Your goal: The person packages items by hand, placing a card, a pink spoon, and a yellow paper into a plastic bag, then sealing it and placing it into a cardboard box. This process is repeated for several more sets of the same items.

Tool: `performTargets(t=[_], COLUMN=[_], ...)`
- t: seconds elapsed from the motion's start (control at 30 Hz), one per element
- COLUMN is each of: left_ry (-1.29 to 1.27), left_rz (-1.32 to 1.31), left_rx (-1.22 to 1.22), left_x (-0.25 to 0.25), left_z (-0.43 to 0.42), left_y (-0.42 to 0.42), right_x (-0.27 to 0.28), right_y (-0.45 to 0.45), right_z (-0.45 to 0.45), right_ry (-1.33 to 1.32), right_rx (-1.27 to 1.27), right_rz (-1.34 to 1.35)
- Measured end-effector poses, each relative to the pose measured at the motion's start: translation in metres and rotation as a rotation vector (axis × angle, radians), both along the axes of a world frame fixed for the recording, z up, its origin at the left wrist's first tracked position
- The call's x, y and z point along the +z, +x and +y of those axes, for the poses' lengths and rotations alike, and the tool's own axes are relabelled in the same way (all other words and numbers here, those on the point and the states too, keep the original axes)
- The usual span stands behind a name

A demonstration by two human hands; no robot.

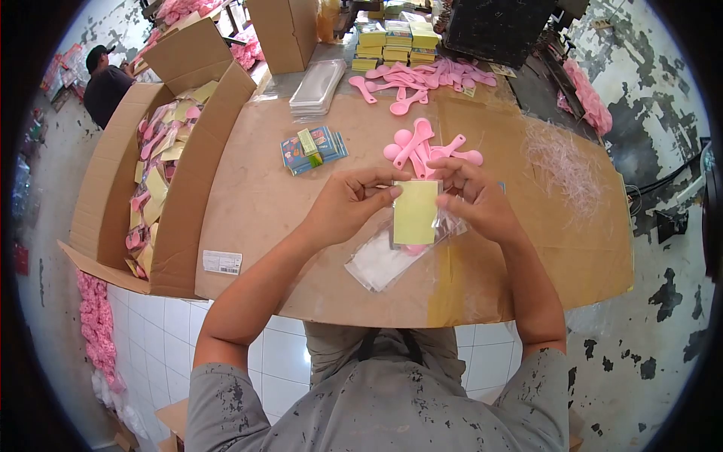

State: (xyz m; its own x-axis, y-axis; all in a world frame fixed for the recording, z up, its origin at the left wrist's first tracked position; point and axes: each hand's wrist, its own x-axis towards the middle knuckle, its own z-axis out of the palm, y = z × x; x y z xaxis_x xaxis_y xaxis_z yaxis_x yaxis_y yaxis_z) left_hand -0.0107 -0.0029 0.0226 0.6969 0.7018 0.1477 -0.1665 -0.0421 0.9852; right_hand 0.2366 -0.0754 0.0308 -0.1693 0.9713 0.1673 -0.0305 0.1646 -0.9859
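Between my hands is a small clear plastic bag with a pale yellow card in it; a bit of pink shows below the card. My left hand pinches the bag's upper left corner between thumb and index finger. At the upper right edge, my right hand has its thumb and fingers closed on the plastic. Just beyond lie several pink measuring spoons in a loose heap. Under the held bag, a stack of flat clear bags rests on the cardboard-covered table.
An open carton of packed spoons stands at left. Banded blue cards, stacked clear bags, more pink spoons and yellow card stacks sit farther back. Plastic strips lie at right. Another person is at far left.
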Motion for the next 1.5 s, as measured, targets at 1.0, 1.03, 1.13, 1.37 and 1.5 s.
performTargets(t=[1.0, 1.03, 1.13, 1.37, 1.5], left_ry=[0.257, 0.359, 0.579, 0.729, 0.82], left_rz=[0.01, 0.093, 0.278, 0.485, 0.539], left_rx=[0.435, 0.406, 0.296, 0.308, 0.299], left_x=[-0.025, -0.026, -0.024, -0.029, -0.033], left_z=[0.042, 0.027, 0.001, -0.013, -0.012], left_y=[-0.011, -0.003, 0.006, 0.012, 0.013], right_x=[-0.03, -0.028, 0.002, 0.047, -0.016], right_y=[0.167, 0.17, 0.186, 0.312, 0.434], right_z=[0.074, 0.071, 0.046, -0.003, -0.022], right_ry=[0.18, 0.177, 0.175, 0.093, 0.174], right_rx=[-0.366, -0.358, -0.438, -0.65, -0.928], right_rz=[-1.159, -1.16, -1.051, -0.402, -1.723])
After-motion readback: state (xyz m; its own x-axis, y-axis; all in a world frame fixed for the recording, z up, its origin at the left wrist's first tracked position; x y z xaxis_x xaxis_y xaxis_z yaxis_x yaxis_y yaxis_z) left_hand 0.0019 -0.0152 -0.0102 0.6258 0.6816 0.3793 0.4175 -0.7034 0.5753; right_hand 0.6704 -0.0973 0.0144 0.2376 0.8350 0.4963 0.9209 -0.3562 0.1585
